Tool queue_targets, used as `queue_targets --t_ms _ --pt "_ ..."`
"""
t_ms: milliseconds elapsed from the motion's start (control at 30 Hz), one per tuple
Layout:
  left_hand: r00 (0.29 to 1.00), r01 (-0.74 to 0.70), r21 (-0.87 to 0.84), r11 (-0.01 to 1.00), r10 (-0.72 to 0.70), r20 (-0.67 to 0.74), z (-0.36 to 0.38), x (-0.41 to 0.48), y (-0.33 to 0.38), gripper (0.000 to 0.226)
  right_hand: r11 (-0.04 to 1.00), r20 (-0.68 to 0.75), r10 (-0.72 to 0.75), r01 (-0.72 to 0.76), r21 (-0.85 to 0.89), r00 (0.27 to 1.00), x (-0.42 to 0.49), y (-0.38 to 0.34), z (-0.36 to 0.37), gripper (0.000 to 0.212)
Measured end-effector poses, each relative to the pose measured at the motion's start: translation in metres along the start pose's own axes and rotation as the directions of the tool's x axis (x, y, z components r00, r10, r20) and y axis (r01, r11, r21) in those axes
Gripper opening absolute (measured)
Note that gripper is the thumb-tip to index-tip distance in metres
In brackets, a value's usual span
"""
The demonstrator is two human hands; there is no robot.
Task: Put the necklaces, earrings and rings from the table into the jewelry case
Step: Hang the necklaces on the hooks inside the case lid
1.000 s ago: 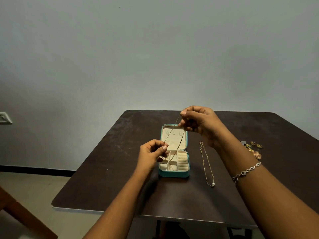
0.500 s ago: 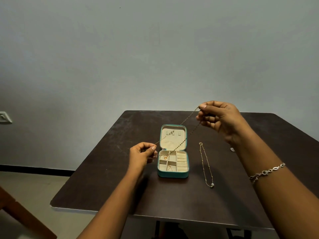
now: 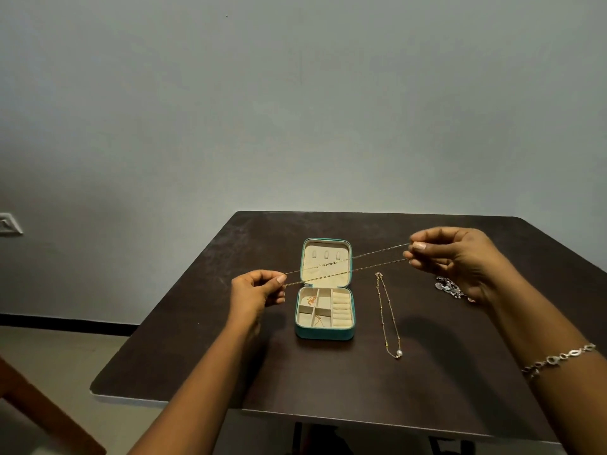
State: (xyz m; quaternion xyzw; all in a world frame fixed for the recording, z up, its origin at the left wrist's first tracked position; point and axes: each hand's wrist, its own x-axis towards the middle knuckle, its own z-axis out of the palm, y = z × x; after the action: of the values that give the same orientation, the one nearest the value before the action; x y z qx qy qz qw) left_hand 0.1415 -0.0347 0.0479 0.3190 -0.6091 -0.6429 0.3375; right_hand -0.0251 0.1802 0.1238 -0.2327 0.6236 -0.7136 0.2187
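Left hand (image 3: 256, 292) and right hand (image 3: 460, 261) each pinch an end of a doubled chain (image 3: 345, 267), taut above the open case (image 3: 325, 333) on a dark table (image 3: 328, 382) before a grey wall (image 3: 295, 110). A pearl necklace (image 3: 389, 315) lies at the case's 3 o'clock.

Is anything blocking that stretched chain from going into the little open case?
Nothing visible does. The chain is stretched between the left hand and right hand above the case, whose lid stands open. Small gold pieces lie in two left compartments.
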Motion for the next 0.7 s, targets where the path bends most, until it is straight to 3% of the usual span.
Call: queue_targets --t_ms 267,467,700 --pt "0.997 -0.027 0.046 0.999 0.023 0.068 0.006 -0.004 0.006 0.007 0.929 -0.078 -0.033 0.002 -0.37 0.996 -0.012 0.027 -0.028 0.014" --pt "0.996 -0.058 0.079 0.995 0.052 0.078 0.017 -0.01 0.008 0.011 0.824 0.008 -0.081 0.071 -0.563 0.997 -0.038 0.041 -0.043 0.011" --pt "0.987 -0.133 0.132 0.982 0.12 0.104 0.04 -0.002 0.014 0.008 0.759 0.112 -0.061 0.119 -0.64 0.992 -0.067 0.06 -0.059 0.013"
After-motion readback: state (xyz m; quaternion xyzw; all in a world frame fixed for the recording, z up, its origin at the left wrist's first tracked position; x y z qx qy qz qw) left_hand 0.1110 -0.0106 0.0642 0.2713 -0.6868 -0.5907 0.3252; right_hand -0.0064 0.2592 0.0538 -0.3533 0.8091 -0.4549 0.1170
